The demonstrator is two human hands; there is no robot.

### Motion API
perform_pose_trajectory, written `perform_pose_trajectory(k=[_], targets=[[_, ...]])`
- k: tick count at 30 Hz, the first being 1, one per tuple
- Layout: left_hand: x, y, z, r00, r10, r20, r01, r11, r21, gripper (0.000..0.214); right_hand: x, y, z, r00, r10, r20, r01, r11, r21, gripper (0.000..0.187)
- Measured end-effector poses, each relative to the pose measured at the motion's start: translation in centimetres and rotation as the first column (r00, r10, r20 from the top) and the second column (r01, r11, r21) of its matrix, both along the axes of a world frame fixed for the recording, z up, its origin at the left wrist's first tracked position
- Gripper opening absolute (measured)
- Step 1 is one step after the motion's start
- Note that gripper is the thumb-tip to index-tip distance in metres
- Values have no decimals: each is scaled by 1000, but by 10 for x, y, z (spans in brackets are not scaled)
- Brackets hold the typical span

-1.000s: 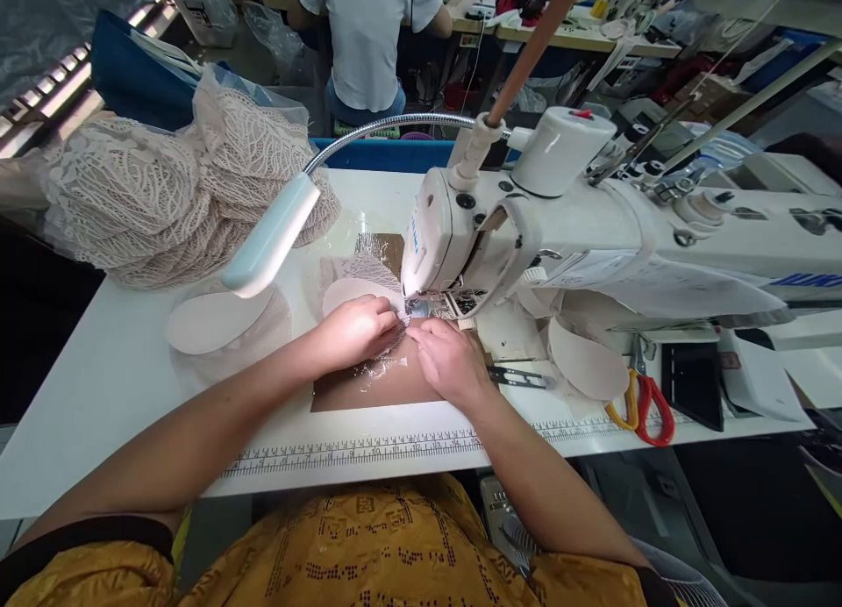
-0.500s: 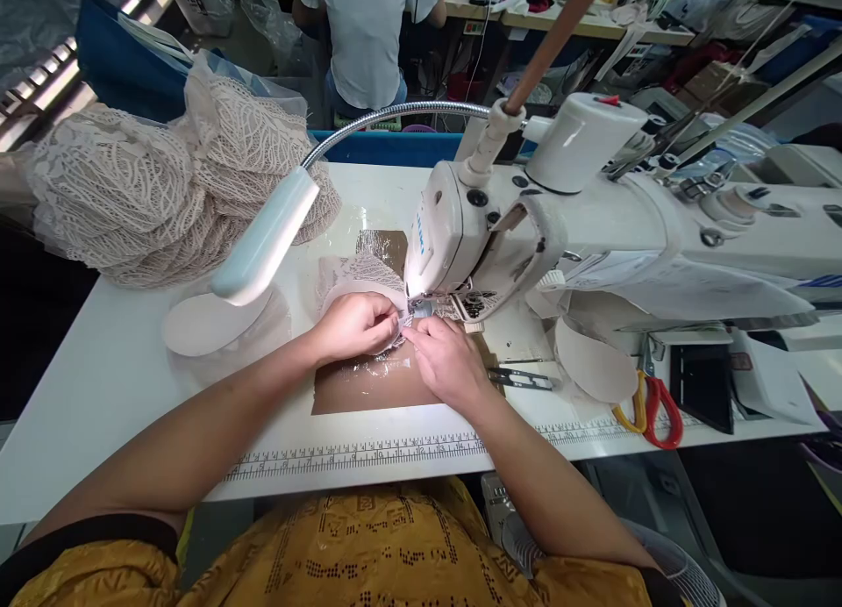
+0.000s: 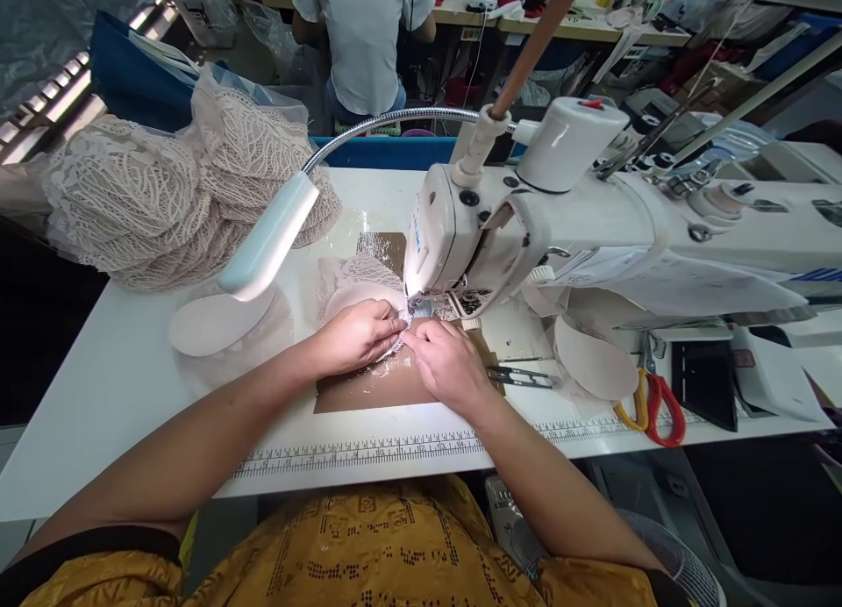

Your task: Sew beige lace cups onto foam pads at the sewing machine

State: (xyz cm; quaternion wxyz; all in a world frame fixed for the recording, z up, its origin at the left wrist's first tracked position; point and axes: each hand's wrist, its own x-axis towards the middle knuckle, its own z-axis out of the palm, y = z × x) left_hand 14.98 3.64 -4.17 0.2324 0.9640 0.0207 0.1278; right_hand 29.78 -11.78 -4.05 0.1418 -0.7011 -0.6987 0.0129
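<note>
My left hand (image 3: pixel 355 337) lies curled over a pale beige foam cup with lace (image 3: pixel 359 296) just left of the needle of the white sewing machine (image 3: pixel 526 230). Its fingertips pinch the lace edge near the presser foot. My right hand (image 3: pixel 451 366) rests on the brown patch of the table (image 3: pixel 368 388) right in front of the needle, fingers bent and pressed onto the fabric edge. Both hands nearly touch at the needle. What lies under the fingertips is hidden.
A heap of beige lace pieces (image 3: pixel 164 195) fills the table's back left, a loose foam cup (image 3: pixel 210 322) beneath the gooseneck lamp (image 3: pixel 269 234). Thread snips (image 3: pixel 523 377), another cup (image 3: pixel 588 361) and red-and-yellow scissors (image 3: pixel 648 405) lie to the right. A person in a white shirt (image 3: pixel 365 37) sits beyond.
Both hands stay at the needle with only small finger shifts. The view has wobbled slightly.
</note>
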Motion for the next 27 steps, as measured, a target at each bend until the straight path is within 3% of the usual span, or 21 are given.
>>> perform_pose_trajectory(k=[14,17,23,27], targets=[[10,-13,0,997,71,-14,-68,987,148,46,-1,2,2,996,-69,57,73,995,-68,34],[9,-12,2,997,62,-35,-58,992,112,47,0,2,4,995,-74,65,79,994,-79,36],[-1,-3,20,998,-15,-57,10,996,-85,37,1,1,4,995,-82,58,85,995,-52,36],[-7,5,29,1000,11,6,-10,1000,-29,34,4,-1,2,995,-97,5,97,995,-4,36]])
